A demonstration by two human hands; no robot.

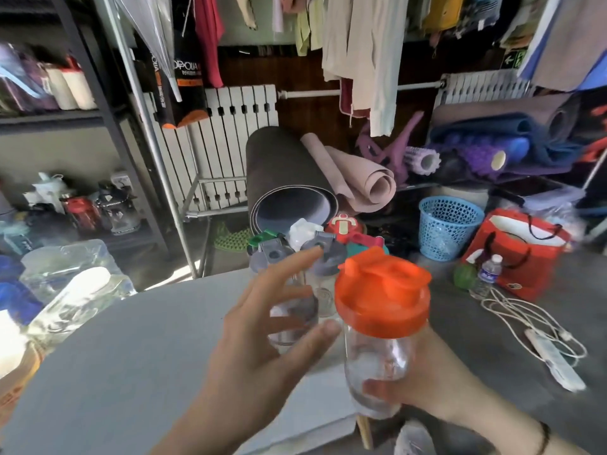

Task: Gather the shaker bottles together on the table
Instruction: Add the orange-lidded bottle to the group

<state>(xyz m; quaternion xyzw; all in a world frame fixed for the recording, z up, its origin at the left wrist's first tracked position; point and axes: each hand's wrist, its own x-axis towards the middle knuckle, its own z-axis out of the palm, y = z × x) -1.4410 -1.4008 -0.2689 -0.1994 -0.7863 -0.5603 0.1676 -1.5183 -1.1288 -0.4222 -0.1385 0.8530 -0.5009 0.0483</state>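
Note:
My right hand (423, 379) grips a clear shaker bottle with an orange lid (382, 323) by its lower body and holds it upright above the table's right edge. My left hand (259, 336) is spread open, fingers apart, just in front of a group of clear shaker bottles with grey lids (325, 257) standing at the far edge of the grey table (115, 372). One grey-lidded bottle (272, 254) stands partly behind my fingers. Whether my fingers touch it cannot be told. More lids, green and red (345, 226), show behind the group.
Clear plastic packages (72, 284) lie at the table's left. Beyond it the floor holds rolled yoga mats (289, 185), a blue basket (450, 224), a red bag (519, 251), a small water bottle (489, 270) and a white cable with power strip (551, 359). Shelves stand at left.

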